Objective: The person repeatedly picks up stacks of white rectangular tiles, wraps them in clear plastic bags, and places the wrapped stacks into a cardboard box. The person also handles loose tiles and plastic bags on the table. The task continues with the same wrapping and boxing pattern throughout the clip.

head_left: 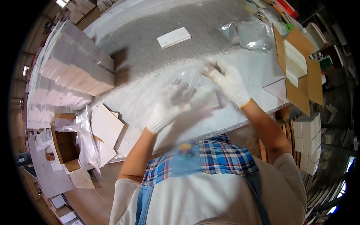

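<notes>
My left hand (pixel 168 109), in a white knit glove, is closed around a white tile (pixel 208 98) low over the table. Clear plastic film (pixel 189 78), which looks like a bag, rises from the tile and the left fingers. My right hand (pixel 229 81), gloved the same way, is raised just right of the film. Its fingers are curled together and smeared by motion, so what they pinch is too blurred to make out. Farther back, another white tile (pixel 174 37) lies flat on the grey dusty surface.
Tall stacks of white tiles (pixel 77 62) stand at the left. An opened cardboard box (pixel 315 80) with a white lining sits at the right, beside a heap of clear plastic bags (pixel 255 35). Nearer left are another carton (pixel 62 140) and white sheets (pixel 106 127). White blocks (pixel 308 131) are piled lower right.
</notes>
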Demonstrator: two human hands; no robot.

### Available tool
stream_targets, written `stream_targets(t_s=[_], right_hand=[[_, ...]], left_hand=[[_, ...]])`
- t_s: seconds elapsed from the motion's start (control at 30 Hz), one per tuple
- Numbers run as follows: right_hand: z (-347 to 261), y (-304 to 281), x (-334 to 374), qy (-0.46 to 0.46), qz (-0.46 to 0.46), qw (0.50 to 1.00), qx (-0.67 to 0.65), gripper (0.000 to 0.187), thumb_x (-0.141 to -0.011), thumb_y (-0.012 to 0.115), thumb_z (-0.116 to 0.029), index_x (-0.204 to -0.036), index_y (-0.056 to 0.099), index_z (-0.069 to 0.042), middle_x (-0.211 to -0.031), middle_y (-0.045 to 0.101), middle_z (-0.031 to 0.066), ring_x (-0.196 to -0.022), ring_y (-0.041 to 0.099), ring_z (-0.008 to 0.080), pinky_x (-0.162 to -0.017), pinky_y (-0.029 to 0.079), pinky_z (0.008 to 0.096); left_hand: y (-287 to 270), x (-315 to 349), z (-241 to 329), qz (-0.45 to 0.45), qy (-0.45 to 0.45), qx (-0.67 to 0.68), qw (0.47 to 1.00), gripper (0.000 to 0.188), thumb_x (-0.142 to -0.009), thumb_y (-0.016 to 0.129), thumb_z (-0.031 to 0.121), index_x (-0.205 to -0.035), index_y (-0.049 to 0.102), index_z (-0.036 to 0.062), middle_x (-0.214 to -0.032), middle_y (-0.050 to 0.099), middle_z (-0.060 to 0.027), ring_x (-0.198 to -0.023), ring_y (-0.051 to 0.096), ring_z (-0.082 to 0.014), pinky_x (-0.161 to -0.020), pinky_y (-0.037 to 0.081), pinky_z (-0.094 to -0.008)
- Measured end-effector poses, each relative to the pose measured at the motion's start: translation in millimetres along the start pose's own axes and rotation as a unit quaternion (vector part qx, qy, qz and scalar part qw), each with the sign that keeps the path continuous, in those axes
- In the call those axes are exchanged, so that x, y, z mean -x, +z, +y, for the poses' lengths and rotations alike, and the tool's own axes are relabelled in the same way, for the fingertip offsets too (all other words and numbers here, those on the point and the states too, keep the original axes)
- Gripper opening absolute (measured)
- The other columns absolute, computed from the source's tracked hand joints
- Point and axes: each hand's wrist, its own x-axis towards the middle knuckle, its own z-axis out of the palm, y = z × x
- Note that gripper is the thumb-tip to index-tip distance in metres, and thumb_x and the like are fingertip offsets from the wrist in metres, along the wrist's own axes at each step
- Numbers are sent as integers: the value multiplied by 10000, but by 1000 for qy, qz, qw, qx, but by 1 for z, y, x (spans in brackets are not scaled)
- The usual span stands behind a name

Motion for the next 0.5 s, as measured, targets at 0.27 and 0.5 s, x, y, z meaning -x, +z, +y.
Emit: stream_targets(t_s=[0.27,0.5], right_hand=[[81,23,-82,122,-72,989,-42,336,-968,662,-245,-1165,700,25,-960,730,73,-844,650,120,-802,520,291],[141,29,-90,141,-127,970,153,319,-932,697,-319,-1134,726,-73,-867,727,60,-753,665,152,-675,508,324]], left_hand=[[0,-63,-59,195,-217,234,927,232,-932,738,184,-945,776,-45,-762,700,-23,-631,597,-71,-577,484,-253],[-6,-77,-111,150,-286,183,929,224,-911,715,180,-816,756,-18,-723,722,-73,-599,640,-138,-570,513,-295]])
